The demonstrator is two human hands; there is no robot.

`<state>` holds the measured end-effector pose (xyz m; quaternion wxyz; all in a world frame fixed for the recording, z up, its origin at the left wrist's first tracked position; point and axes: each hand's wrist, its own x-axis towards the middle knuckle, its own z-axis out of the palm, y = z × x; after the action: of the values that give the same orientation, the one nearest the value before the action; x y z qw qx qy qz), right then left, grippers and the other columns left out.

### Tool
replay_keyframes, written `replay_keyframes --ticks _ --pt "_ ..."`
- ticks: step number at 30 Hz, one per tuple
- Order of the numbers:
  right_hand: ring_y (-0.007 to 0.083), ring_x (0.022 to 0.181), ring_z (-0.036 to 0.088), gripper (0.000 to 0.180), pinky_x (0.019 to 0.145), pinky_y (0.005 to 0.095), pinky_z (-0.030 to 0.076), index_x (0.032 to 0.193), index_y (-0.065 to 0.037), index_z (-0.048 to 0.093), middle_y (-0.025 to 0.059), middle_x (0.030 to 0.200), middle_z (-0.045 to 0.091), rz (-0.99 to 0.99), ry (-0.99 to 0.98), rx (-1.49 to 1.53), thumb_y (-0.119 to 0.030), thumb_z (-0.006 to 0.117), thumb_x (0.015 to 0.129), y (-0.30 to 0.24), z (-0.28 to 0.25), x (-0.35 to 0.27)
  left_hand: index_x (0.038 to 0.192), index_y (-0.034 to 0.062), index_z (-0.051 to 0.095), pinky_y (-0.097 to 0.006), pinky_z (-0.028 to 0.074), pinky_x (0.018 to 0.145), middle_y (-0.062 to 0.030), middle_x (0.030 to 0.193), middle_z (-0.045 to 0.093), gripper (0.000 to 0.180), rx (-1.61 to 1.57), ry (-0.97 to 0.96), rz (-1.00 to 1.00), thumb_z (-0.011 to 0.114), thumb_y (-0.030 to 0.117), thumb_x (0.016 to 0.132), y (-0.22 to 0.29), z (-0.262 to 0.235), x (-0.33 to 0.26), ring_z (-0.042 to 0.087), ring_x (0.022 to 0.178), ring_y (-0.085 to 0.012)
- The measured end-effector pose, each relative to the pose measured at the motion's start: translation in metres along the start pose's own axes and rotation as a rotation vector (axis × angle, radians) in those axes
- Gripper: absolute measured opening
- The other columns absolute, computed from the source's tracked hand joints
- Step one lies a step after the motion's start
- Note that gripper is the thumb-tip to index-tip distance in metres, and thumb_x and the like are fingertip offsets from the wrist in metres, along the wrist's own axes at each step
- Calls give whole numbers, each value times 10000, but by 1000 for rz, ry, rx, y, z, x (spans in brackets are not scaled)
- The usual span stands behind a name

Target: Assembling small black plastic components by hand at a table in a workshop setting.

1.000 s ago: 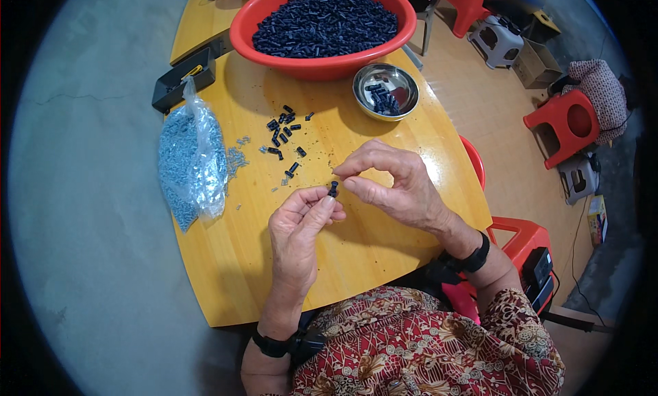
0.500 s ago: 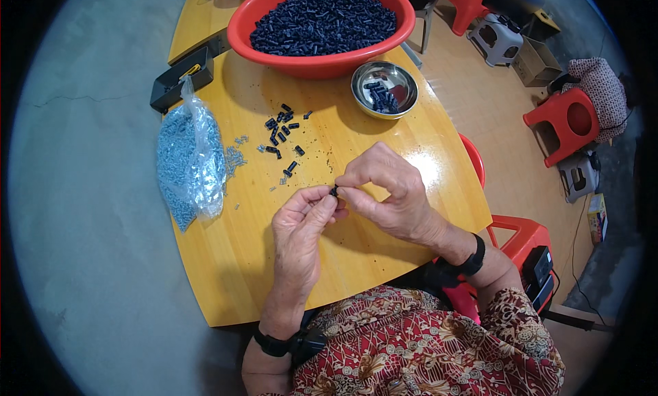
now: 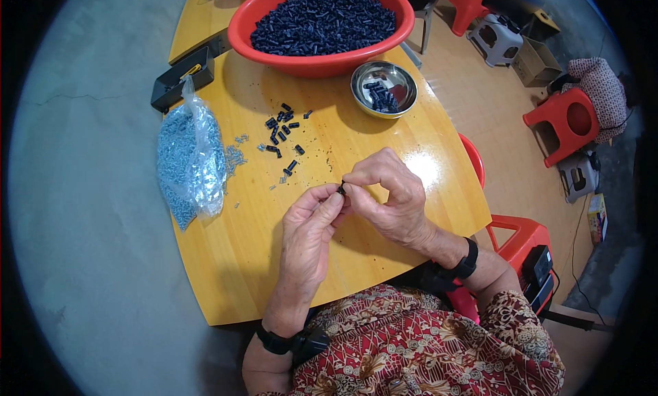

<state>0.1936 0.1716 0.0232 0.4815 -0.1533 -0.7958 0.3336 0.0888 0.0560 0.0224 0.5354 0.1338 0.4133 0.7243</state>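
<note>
Both hands meet above the yellow table (image 3: 384, 245): left hand (image 3: 310, 233) and right hand (image 3: 385, 197) pinch one small black piece (image 3: 341, 188) between fingertips, its long axis hidden.

Small black plastic piece (image 3: 341, 188) pinched between both hands' fingertips.

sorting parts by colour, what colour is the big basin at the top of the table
Red, filled with small dark parts. The basin shows best in the head view.
</note>
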Motion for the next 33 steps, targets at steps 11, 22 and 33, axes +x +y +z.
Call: replay_keyframes --ticks 11,22,33 --pt "257 743 615 122 673 342 497 837 -23 644 106 806 642 162 -6 67 11 688 728 0 -1 -6 1088 9 639 -252 481 846 -50 990 670 179 -20 -4 -39 609 124 954 -1 0 2 624 895 -114" --pt "241 794 615 239 706 344 481 1010 -35 701 79 833 662 30 -332 65 28 646 786 -2 -32 24 1057 3 648 -215 440 749 -41 901 679 181 208 19 6 633 131 930 4 4 0 624 836 -98" --pt "253 785 619 110 684 355 489 880 -27 670 80 811 649 -7 -413 85 -19 690 772 2 -35 29 1073 -17 636 -222 450 768 -52 912 676 201 220 21 24 635 124 930 5 3 0 624 840 -104"
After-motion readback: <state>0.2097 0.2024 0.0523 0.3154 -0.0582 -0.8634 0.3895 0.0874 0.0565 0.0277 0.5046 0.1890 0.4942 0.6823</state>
